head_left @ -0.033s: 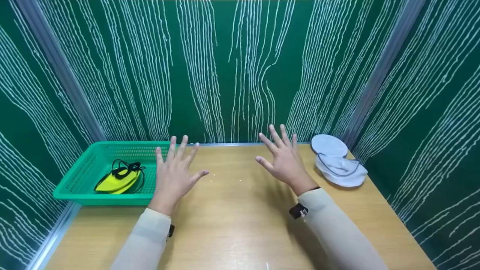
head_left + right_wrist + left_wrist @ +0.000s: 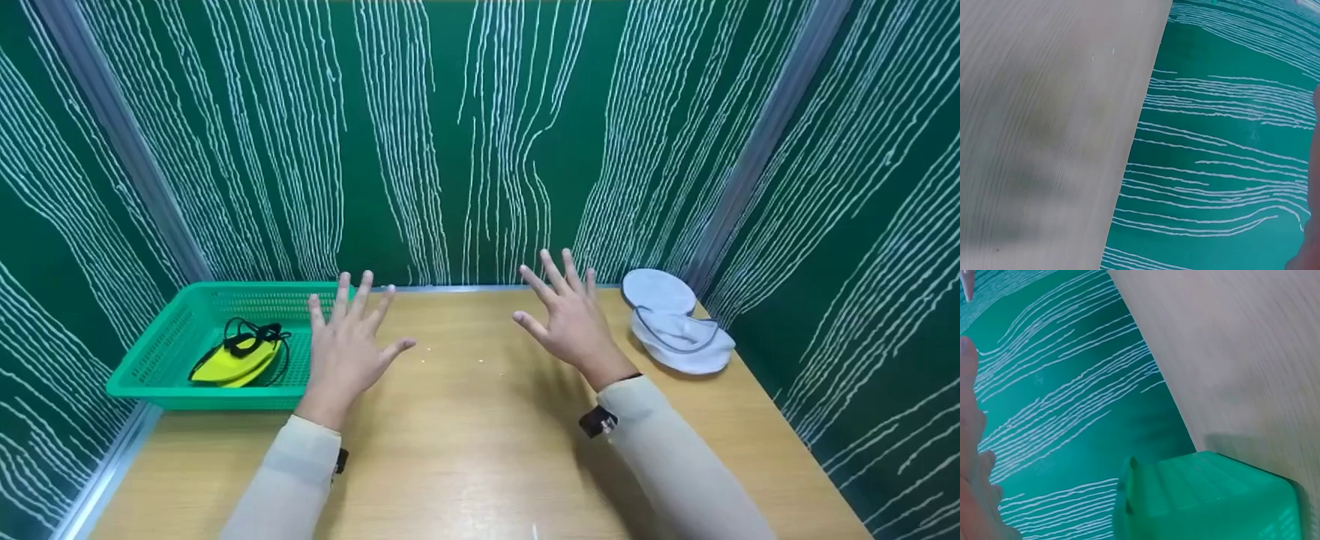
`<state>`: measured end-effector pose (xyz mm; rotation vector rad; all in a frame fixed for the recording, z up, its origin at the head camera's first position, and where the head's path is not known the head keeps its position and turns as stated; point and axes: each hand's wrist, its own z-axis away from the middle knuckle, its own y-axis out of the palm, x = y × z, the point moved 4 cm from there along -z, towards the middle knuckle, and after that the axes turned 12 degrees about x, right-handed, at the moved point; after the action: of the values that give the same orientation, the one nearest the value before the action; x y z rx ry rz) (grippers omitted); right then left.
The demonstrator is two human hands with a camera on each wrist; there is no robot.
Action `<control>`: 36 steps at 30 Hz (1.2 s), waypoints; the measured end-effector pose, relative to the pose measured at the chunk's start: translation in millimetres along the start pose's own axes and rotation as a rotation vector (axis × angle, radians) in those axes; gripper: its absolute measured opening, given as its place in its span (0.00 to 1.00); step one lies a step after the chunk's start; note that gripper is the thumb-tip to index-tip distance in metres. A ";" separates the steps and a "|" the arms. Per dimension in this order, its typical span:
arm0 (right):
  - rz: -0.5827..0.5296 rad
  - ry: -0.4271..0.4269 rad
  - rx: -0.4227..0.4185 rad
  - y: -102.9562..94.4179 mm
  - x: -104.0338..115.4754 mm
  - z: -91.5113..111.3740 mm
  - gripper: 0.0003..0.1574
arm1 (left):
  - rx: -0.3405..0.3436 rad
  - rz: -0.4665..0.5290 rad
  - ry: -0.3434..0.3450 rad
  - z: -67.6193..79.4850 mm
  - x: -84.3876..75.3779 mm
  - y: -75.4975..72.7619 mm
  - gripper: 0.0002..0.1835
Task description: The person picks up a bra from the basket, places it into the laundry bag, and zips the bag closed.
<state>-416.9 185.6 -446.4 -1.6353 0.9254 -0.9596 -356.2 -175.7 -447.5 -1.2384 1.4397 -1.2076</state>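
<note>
Head view, yellow item (image 2: 232, 364): lying inside the green basket (image 2: 217, 400) at the left of the worktop (image 2: 465, 457), a black cord (image 2: 264, 332) looping over it.
Left hand (image 2: 346, 352): spreading its fingers and thumb, gripping nothing; it is overlapping the basket's right end here, while the left wrist view is showing visible fingers and basket apart.
Right hand (image 2: 574, 322): spreading its fingers likewise, holding nothing, and standing nearer the white items.
White items: a white disc (image 2: 658, 291) is lying behind a white fabric piece (image 2: 679, 361) with a grey edge, the two overlapping at the far right.
Step in hand: seemingly a pause, both hands being unoccupied.
Next move: handling any item would be calling for lowering a hand to it and curling the fingers round it.
Surround: green panels (image 2: 585, 150) with white wavy lines are enclosing the worktop.
</note>
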 end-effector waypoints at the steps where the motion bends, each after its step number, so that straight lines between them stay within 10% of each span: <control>1: -0.010 0.009 0.006 -0.6 -2.3 -0.2 0.54 | 0.004 0.009 -0.016 -0.6 4.2 0.9 0.50; 8: -0.044 0.090 0.054 -2.3 -31.7 -1.3 0.46 | 0.026 0.101 -0.159 -1.1 38.2 13.7 0.36; 16: -0.097 0.202 0.074 -10.9 -92.4 12.6 0.33 | 0.130 0.272 -0.174 -1.5 59.8 36.3 0.29; 36: -0.360 0.603 0.443 16.0 -192.0 57.6 0.29 | 0.278 0.335 -0.219 -8.5 65.7 47.4 0.32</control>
<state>-442.5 376.7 -503.6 -1.1592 0.7293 -1.8287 -380.8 -237.9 -494.0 -0.8689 1.2127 -0.9716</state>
